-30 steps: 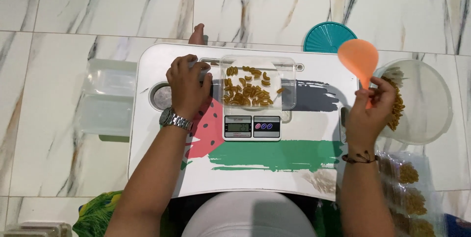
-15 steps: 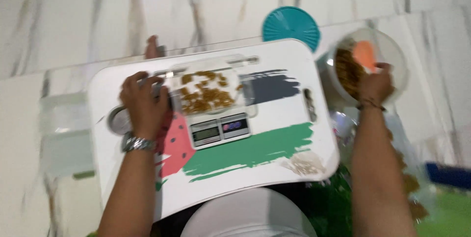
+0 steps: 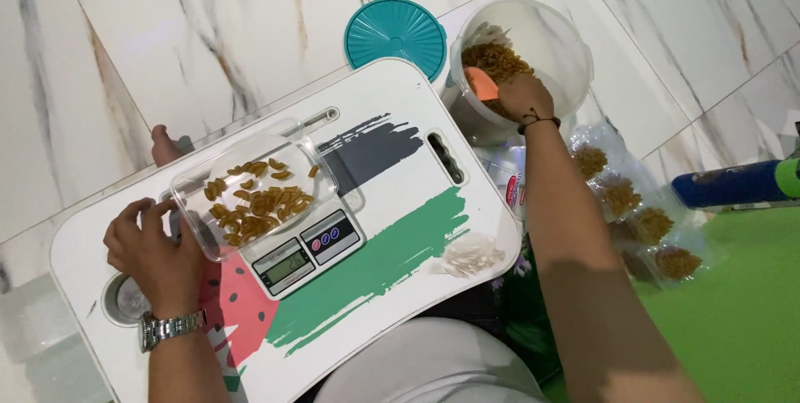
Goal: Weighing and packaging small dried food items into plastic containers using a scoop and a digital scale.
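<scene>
Marble floor, white lap tray (image 3: 400, 111). Left hand (image 3: 154, 249) gripped part-filled clear container (image 3: 254, 190) on scale (image 3: 308, 253); right hand (image 3: 521, 99) at 2 o'clock clasped orange scoop (image 3: 481, 84) in pasta tub (image 3: 575, 53), more to add.

Left hand (image 3: 154, 249) steadies the clear tray (image 3: 254, 189) of pasta on the scale (image 3: 310, 250); right hand (image 3: 523, 96) digs an orange scoop (image 3: 481, 83) into the tub (image 3: 557, 45).
</scene>
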